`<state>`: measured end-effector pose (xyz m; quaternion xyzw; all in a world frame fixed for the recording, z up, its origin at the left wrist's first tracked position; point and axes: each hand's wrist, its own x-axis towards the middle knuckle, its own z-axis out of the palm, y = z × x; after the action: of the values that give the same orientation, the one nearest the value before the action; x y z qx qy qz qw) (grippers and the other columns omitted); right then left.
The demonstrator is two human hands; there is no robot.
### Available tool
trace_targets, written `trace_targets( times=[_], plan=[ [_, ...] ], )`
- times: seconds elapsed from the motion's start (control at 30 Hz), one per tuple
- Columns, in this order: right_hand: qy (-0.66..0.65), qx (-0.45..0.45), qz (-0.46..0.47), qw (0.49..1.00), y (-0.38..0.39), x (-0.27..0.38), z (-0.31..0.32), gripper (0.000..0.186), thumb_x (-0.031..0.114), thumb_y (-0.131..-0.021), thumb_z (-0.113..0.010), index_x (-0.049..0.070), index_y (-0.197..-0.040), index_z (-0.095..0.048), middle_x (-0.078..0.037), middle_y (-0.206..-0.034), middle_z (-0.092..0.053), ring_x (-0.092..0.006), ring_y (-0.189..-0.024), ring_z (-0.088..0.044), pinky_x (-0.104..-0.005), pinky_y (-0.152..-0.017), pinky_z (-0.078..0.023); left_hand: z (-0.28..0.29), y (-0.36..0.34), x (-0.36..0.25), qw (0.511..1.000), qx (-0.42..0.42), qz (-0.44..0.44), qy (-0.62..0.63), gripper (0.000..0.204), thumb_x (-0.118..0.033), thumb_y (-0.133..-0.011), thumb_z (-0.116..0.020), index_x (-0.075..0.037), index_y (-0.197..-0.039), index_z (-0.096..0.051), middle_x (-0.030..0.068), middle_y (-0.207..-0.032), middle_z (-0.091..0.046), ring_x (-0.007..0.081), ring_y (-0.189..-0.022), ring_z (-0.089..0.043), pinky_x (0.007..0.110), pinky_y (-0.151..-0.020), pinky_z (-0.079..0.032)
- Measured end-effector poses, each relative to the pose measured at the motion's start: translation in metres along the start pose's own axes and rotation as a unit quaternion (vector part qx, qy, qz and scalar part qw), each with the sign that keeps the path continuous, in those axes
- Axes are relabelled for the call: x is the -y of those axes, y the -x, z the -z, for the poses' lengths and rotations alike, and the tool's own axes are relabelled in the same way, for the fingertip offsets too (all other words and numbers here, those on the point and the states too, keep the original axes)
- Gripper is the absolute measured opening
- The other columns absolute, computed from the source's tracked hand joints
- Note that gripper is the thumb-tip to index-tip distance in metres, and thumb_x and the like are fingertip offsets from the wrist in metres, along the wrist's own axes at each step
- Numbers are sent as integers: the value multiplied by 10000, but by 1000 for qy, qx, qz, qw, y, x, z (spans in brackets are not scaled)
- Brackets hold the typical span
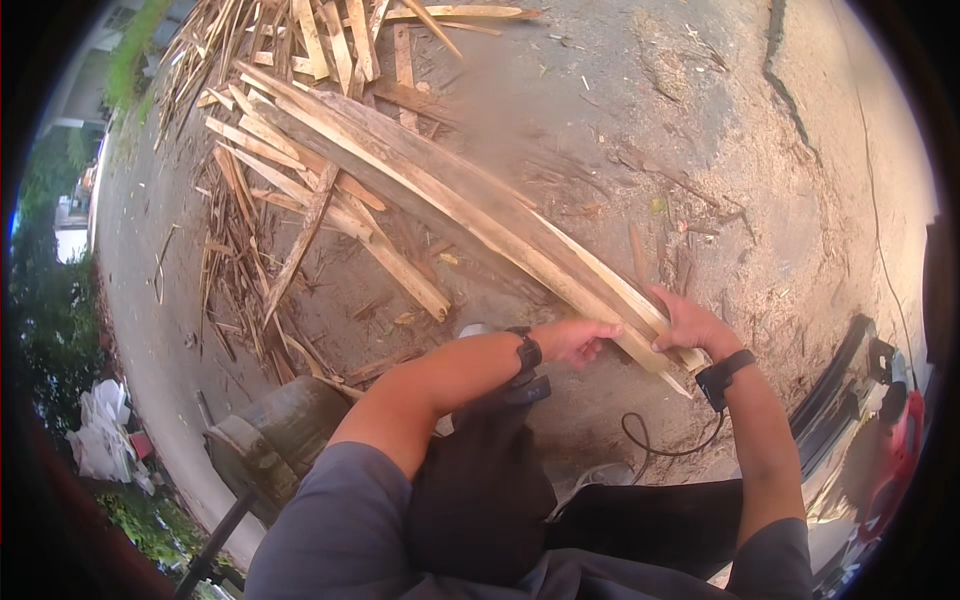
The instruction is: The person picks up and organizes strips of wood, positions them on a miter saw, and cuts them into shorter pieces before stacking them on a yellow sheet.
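A long, rough wooden plank [440, 200] slants from the far left woodpile toward me, its near end split and pointed. Around that near end my right hand [693, 325] is closed, the thumb on one side and the fingers on the far side. Just left of the same end is my left hand [575, 342], its thumb side at the plank's edge. Its fingers are loosely bent and apart, with nothing visibly in them. Whether the left fingertips touch the wood is hard to tell. Each wrist wears a black strap device.
A pile of split boards [340, 40] and splinters covers the ground at the far left, with more offcuts [400, 275] nearer. A dark, worn metal machine [265, 435] stands by my left arm. A black cable [645, 450] loops below my right wrist. Red equipment [900, 455] stands at the right.
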<state>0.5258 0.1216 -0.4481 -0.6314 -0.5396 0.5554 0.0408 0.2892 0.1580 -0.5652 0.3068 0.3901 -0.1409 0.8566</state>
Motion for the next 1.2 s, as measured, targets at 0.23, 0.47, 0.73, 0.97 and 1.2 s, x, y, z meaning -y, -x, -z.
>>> trace_targets(
  times=[0.23,0.47,0.73,0.97,1.2],
  plan=[
    [4,-69,3,998,15,8,-10,933,183,-576,-788,18,-1377,-339,-256,-1229,-534,-370,-1143,-524,-384,-977,-417,1,29,-48,977,12,65,-204,674,-682,-776,-583,-65,-1049,-570,76,-888,-530,187,-776,-510,361,-768,-478],
    [4,-175,31,984,23,-7,-19,871,244,-611,-772,23,-1349,-367,-269,-1142,-567,-410,-1057,-551,-431,-918,-446,27,30,-67,907,90,144,-385,661,-650,-793,-582,-40,-1047,-579,112,-938,-589,205,-870,-560,340,-735,-483],
    [-2,-255,50,966,24,-10,-21,878,256,-601,-777,28,-1345,-370,-266,-1120,-573,-401,-1042,-559,-436,-902,-455,1,98,-194,597,-32,-353,-719,922,-299,-576,-828,-89,-1352,-377,173,-1216,-475,304,-1121,-474,394,-959,-393],
    [9,-446,107,889,15,60,-64,420,115,-762,-685,17,-1154,-572,-168,-1014,-615,-307,-985,-597,-378,-863,-492,51,65,-220,548,52,-176,-816,895,-337,-524,-842,-102,-1300,-464,177,-1177,-543,366,-1069,-516,422,-932,-425],
    [-704,-144,-97,688,-37,73,-179,367,202,-866,-646,-8,-1150,-543,-142,-1104,-595,-274,-1011,-594,-367,-892,-498,65,42,-228,610,87,-176,-768,828,-293,-516,-839,-82,-1241,-500,157,-1104,-607,357,-1036,-554,405,-890,-446]
  ],
)
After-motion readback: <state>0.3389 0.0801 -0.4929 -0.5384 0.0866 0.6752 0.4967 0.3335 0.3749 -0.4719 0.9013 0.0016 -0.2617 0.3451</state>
